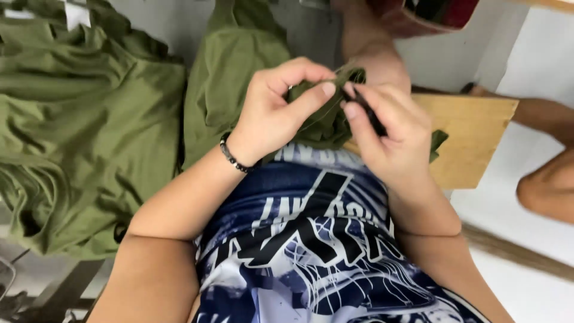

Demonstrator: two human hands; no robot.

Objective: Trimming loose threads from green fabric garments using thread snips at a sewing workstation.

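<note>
My left hand (272, 107) pinches a fold of olive-green fabric (326, 122) between thumb and forefinger, close to my chest. A dark beaded bracelet (233, 158) circles that wrist. My right hand (388, 128) is closed around a small dark tool (368, 110) whose tip touches the same fold of fabric. Both hands meet over the cloth, above my blue and white printed shirt (311, 239).
A large heap of olive-green garments (84, 125) lies at the left, and another green piece (230, 66) hangs beside my left hand. A wooden board (472, 137) sits behind my right hand. Another person's bare limbs (547, 179) show at the right edge.
</note>
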